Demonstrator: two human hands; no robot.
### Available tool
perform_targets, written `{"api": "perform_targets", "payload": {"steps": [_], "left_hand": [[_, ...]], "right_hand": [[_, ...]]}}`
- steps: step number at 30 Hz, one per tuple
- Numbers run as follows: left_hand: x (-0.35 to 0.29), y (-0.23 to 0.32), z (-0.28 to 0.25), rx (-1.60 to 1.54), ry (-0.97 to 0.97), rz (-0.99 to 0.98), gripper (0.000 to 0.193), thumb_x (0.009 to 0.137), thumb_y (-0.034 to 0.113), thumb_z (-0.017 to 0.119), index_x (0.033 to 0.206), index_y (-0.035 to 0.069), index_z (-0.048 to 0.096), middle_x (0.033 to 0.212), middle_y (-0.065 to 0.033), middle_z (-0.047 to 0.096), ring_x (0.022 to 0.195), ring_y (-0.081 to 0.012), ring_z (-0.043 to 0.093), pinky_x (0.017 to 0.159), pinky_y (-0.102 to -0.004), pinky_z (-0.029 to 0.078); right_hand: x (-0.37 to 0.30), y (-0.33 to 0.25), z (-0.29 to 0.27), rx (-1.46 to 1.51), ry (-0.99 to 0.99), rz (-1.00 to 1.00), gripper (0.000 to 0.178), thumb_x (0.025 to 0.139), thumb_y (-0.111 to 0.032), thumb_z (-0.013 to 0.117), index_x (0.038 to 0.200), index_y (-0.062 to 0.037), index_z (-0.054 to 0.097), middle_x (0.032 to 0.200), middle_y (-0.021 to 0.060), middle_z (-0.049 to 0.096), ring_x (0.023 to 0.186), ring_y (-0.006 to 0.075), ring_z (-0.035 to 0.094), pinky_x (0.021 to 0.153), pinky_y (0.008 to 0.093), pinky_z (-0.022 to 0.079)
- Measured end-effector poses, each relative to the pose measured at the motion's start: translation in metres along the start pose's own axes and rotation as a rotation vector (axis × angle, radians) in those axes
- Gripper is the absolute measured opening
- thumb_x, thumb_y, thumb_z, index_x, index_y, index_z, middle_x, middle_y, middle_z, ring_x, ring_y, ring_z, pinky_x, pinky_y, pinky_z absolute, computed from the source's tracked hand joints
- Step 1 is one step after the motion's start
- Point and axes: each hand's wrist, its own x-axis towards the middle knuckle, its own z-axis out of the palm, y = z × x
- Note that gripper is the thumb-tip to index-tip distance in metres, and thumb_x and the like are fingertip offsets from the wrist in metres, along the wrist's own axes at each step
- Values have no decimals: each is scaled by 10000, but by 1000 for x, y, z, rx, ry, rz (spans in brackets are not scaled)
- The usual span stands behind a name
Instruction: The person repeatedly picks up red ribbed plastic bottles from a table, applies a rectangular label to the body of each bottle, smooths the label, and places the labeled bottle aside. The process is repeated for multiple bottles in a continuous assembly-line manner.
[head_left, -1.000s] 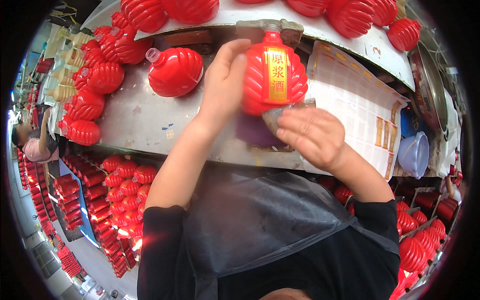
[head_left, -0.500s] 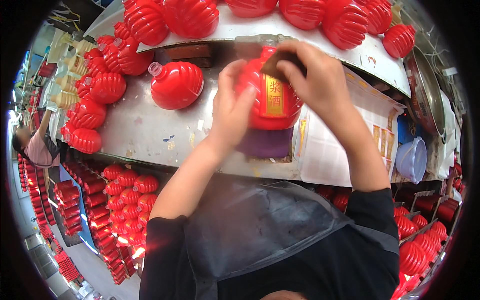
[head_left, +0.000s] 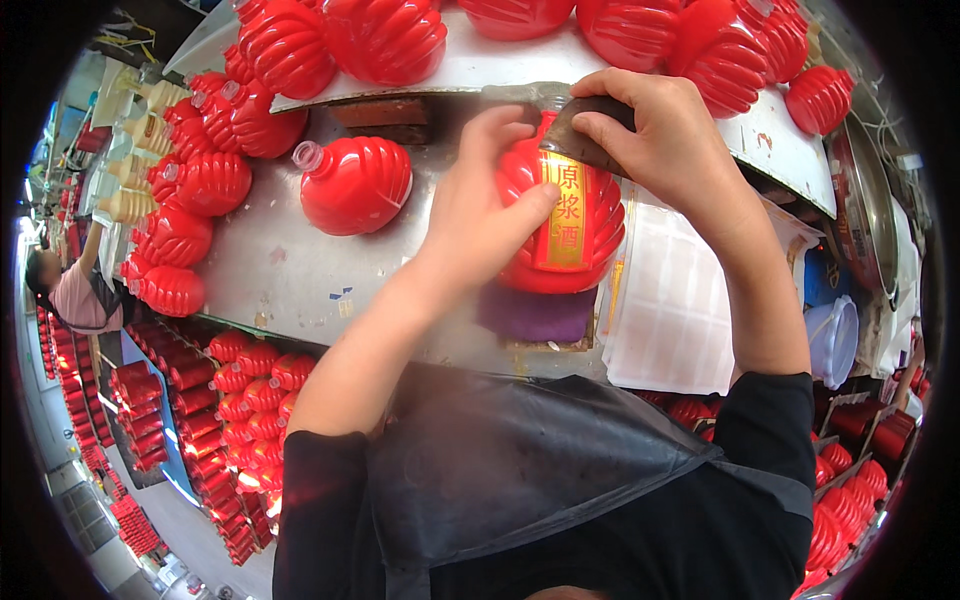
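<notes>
A ribbed red bottle (head_left: 608,225) lies tilted in front of me on a purple cloth pad (head_left: 545,316), its neck pointing away. Down its front runs a gold-and-red label (head_left: 567,225). My left hand (head_left: 485,205) grips the bottle's left side, thumb on the label's edge and fingers near the neck. A flat dark brown piece, like a scraper (head_left: 592,133), is pinched between the thumb and fingers of my right hand (head_left: 665,125). Its edge rests at the top of the label. The bottle's neck is partly hidden.
Another red bottle (head_left: 357,187) stands to the left on the metal table (head_left: 270,255). More red bottles line the left side and the white shelf (head_left: 480,70) beyond. White label sheets (head_left: 668,310) and a pale blue bucket (head_left: 832,340) are at right. A person (head_left: 75,290) works far left.
My right hand and the brown piece have shifted slightly right. My left thumb has come down onto the label's edge, and the bottle appears a little lower and farther right in view.
</notes>
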Motion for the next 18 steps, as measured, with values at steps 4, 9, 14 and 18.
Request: {"api": "perform_targets", "payload": {"steps": [4,9,14,18], "left_hand": [[28,10,-3,115,-77,-93,761,896,233,758,1503,-15,373,1322,-199,640,1220,-238,621,1070,-372,495],[38,11,3,22,-32,-139,708,875,373,782,1406,16,479,1163,-196,704,1091,-311,703,959,-410,549],[19,16,19,253,181,176,425,938,253,665,1312,83,557,1103,-243,720,1041,-455,692,919,-520,549],[5,32,19,338,200,349,198,940,215,637,1082,77,651,957,-203,733,918,-427,711,816,-539,559]], "right_hand": [[-6,6,0,-18,35,1,271,903,-129,768,1131,14,738,953,209,764,845,287,770,784,349,593],[-23,-9,-9,-29,228,-15,223,879,-107,752,1066,14,741,909,210,761,810,327,761,745,362,590],[-68,-29,-7,223,346,95,215,894,-80,783,1078,29,761,931,80,775,851,113,716,787,274,581],[-92,-6,5,81,365,90,230,987,-49,698,1191,51,733,1064,99,771,946,133,698,856,276,569]]}}
